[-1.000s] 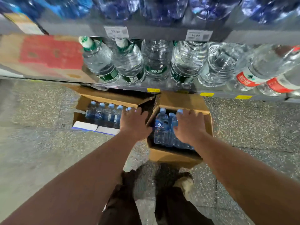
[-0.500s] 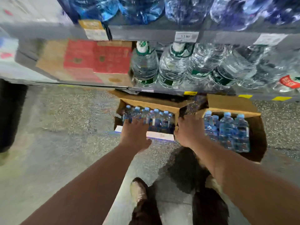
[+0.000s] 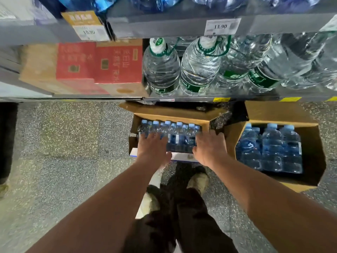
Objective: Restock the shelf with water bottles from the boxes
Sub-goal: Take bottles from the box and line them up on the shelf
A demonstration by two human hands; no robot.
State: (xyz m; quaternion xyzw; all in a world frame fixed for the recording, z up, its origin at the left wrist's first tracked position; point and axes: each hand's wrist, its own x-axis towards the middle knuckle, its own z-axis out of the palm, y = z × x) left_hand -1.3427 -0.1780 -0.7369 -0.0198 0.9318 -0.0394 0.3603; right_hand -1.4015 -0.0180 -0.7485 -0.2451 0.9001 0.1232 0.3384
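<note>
Two open cardboard boxes stand on the floor under the lowest shelf. The left box (image 3: 173, 116) holds a packed row of small blue-capped water bottles (image 3: 179, 136). My left hand (image 3: 153, 149) lies with spread fingers on the left end of that row. At the right end, my right hand (image 3: 209, 149) rests against the bottles, fingers apart and thumb on the near side. Nothing is lifted. The right box (image 3: 273, 112) holds more of the same bottles (image 3: 269, 148), untouched.
The lower shelf (image 3: 228, 98) carries large green-labelled water jugs (image 3: 160, 66) and red cartons (image 3: 98, 63) to their left. A price tag (image 3: 220, 26) hangs on the upper shelf edge. My shoes (image 3: 197, 179) stand on speckled floor just behind the left box.
I have shifted left from the right box to the left one. Both hands moved off the right box's bottles and now sit on the left box's row.
</note>
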